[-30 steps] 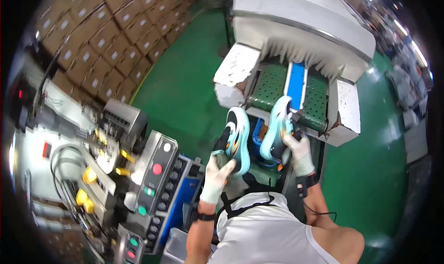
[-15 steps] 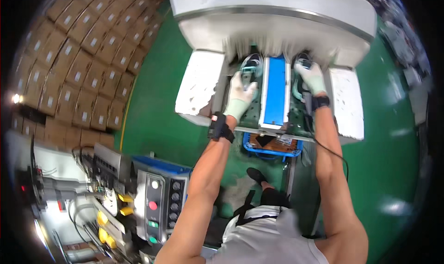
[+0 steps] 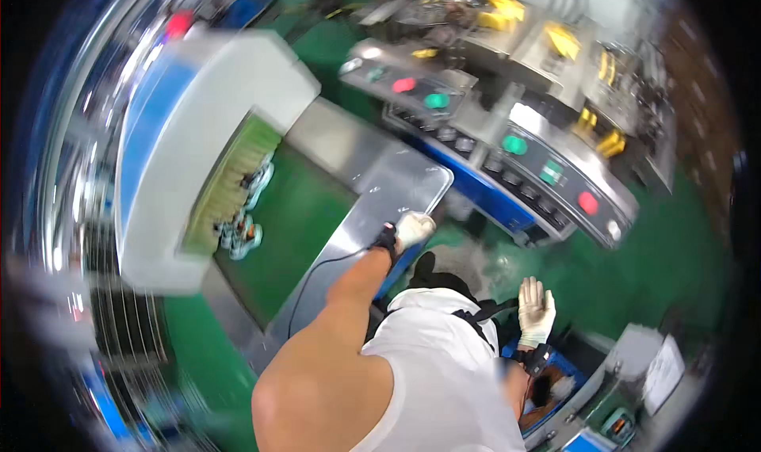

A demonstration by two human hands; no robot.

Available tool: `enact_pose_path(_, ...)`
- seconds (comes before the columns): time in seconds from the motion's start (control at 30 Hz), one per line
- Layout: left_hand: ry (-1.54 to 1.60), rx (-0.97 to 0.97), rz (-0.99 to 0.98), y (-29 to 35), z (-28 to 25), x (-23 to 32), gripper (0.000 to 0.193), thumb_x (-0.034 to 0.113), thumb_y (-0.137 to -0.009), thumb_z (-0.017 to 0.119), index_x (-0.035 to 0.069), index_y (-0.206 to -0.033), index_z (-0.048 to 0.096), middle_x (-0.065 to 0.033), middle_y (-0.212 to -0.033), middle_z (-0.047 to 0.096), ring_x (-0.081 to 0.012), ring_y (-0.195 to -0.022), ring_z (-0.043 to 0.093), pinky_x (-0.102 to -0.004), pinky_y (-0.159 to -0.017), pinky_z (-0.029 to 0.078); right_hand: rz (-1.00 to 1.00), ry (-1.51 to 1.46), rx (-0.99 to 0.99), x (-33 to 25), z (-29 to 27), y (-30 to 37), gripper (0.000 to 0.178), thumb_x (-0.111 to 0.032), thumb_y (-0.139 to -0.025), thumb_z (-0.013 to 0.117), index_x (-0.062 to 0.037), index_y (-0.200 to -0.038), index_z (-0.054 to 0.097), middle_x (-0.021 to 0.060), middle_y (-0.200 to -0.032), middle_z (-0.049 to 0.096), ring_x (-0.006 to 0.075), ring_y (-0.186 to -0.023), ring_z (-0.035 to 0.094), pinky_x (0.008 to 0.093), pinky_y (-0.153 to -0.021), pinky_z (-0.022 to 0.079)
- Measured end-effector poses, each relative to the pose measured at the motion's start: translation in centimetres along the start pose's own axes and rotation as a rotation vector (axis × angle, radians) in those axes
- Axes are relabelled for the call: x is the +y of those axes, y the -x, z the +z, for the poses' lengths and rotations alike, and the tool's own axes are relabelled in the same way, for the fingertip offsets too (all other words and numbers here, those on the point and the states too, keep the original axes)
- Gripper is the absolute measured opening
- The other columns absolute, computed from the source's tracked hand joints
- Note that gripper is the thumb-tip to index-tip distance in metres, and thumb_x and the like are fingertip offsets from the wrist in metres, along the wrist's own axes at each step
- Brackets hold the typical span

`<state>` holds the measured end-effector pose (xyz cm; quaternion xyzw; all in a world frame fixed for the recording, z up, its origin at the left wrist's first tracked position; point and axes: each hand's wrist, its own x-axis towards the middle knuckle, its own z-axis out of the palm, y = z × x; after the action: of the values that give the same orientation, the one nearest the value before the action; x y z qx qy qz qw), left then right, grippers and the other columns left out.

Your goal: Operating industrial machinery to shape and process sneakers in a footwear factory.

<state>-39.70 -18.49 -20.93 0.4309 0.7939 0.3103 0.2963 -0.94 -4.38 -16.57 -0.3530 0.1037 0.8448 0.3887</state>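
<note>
My left hand [image 3: 414,229], in a white glove, is at the corner of a steel tabletop [image 3: 396,186]. Its fingers look curled, and nothing shows in them; I cannot tell whether it touches the metal. My right hand [image 3: 536,312], gloved too, hangs by my side with fingers stretched out and holding nothing. A blue crate [image 3: 572,368] is just below its wrist. Beyond the left hand, two shoes, one farther [image 3: 258,180] and one nearer [image 3: 240,236], lie on a green belt [image 3: 297,222] beside the bristle curtain of a white-hooded machine [image 3: 190,183].
A control panel [image 3: 547,175] with red and green buttons stands ahead to the right, with yellow parts [image 3: 561,41] behind it. At the lower right another shoe [image 3: 618,426] sits beside a blue strip [image 3: 588,441]. A cable [image 3: 305,287] trails from my left wrist.
Both hands have come away from the shoes they were on at the other machine. The view has turned left, and the control panel has shifted from lower left to upper right.
</note>
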Motion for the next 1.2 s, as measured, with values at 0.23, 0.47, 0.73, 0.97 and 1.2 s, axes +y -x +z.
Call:
enact_pose_path(0.23,0.474,0.974,-0.751,19.8,-13.4,-20.1,0.037,0.027,-0.086,0.056,-0.003,-0.103,0.068,-0.0220,-0.098,0.070,-0.0343,-0.097,0.066,-0.0384,-0.090,0.051,0.353,0.533,-0.069,12.1,8.9,-6.4,0.037,-0.023,-0.096,0.055,0.0054,-0.120,0.054,0.0236,-0.132,0.054,0.0378,-0.126,0.050,0.0493,-0.108,0.041)
enact_pose_path(0.47,-0.076,1.425,-1.100,32.5,-22.3,-32.7,0.075,0.044,-0.084,0.067,-0.005,-0.135,0.043,-0.0320,-0.130,0.048,-0.0470,-0.122,0.045,-0.0472,-0.101,0.041,0.489,0.962,0.004,22.5,12.7,-6.8,0.043,-0.030,-0.093,0.061,0.0049,-0.118,0.057,0.0216,-0.134,0.053,0.0369,-0.129,0.047,0.0468,-0.108,0.040)
enact_pose_path(0.73,-0.437,1.203,-0.750,36.3,-27.7,-40.4,0.029,0.019,-0.091,0.058,0.001,-0.114,0.060,-0.0240,-0.117,0.053,-0.0416,-0.107,0.052,-0.0460,-0.091,0.045,0.652,1.274,0.086,29.7,14.5,-8.0,0.040,-0.031,-0.099,0.048,0.0012,-0.123,0.052,0.0185,-0.130,0.055,0.0359,-0.122,0.052,0.0495,-0.102,0.044)
enact_pose_path(0.97,-0.137,1.023,-0.645,30.9,-24.1,-25.9,0.021,0.020,-0.092,0.059,0.005,-0.106,0.064,-0.0168,-0.111,0.061,-0.0364,-0.104,0.059,-0.0423,-0.087,0.049,0.682,1.664,-0.270,39.6,18.6,-4.2,0.056,-0.022,-0.093,0.063,0.0074,-0.134,0.040,0.0237,-0.134,0.050,0.0366,-0.124,0.051,0.0494,-0.103,0.044)
enact_pose_path(1.2,0.063,0.444,0.045,14.6,-15.0,-5.8,0.026,0.026,-0.092,0.056,0.012,-0.113,0.061,-0.0122,-0.108,0.057,-0.0332,-0.089,0.064,-0.0419,-0.074,0.053,-0.156,2.622,-1.151,38.6,19.1,-1.2,0.076,-0.021,-0.074,0.078,0.0056,-0.134,0.039,0.0310,-0.129,0.050,0.0407,-0.121,0.051,0.0426,-0.100,0.044)
